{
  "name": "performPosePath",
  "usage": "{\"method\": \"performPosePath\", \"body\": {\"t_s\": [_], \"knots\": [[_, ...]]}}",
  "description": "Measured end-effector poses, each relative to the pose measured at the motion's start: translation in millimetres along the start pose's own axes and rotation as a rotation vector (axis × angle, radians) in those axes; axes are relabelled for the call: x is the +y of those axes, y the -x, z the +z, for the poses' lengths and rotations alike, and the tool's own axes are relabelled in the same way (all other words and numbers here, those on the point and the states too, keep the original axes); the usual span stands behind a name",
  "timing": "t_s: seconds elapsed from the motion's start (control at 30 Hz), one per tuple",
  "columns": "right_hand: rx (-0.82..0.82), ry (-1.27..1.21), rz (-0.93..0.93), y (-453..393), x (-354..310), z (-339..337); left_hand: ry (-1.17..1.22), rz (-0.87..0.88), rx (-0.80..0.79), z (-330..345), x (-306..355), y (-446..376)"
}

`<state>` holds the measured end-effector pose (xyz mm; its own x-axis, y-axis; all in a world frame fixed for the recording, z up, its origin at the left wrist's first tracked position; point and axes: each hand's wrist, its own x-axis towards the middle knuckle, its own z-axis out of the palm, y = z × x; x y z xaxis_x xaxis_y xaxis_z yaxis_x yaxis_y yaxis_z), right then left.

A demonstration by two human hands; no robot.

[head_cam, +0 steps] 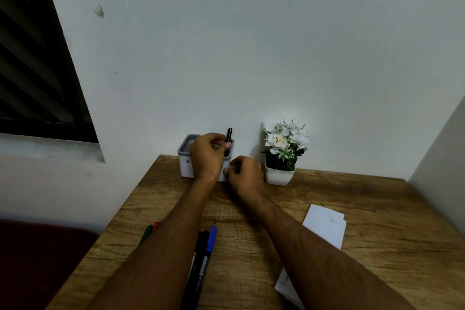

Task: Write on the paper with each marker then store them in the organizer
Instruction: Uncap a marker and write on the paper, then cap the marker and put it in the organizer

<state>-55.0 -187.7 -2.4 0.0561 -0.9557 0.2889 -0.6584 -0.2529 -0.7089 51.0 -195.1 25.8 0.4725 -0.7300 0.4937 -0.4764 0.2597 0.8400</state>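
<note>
At the back edge of the table, against the wall: left hand is over the organizer, pinching a black marker upright, lower end inside the organizer's right side, cap end sticking up above the rim.

Risks from here, as I read it:
- Organizer looks light and sits close to the table's back-left corner. A sideways push from the marker or the left hand could slide or tip it. Right hand is at its front right corner, apparently bracing; contact looks likely but I can't confirm it.
- Marker could catch on the rim or an inner divider if let go tilted. Inside of the organizer is hidden by the left hand, so can't tell which compartment it's entering.
- Flower pot is just beside the right hand; a wide pull-back could knock it.
- Left forearm crosses above the remaining markers: blue marker with black ones beside it, green marker and a red tip next to it. Dragging the arm back low could roll them toward the table edge.

Hands:
- Left: fingers curled, thumb and fingertips closed on the black marker.
- Right: loosely curled, nearly closed, holding nothing visible.

Paper lies well apart, right of the right forearm. Four or more markers not yet stored.
</note>
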Motion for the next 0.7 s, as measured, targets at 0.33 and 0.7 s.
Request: {"method": "performPosePath", "body": {"t_s": [0.33, 0.7], "knots": [[0.019, -0.013, -0.012, 2, 4, -2, 0.025, 0.004, -0.007, -2, 1, -1], [-0.053, -0.098, -0.145, 65, 8, -32, -0.285, 0.042, -0.384, -50, 23, 42]]}}
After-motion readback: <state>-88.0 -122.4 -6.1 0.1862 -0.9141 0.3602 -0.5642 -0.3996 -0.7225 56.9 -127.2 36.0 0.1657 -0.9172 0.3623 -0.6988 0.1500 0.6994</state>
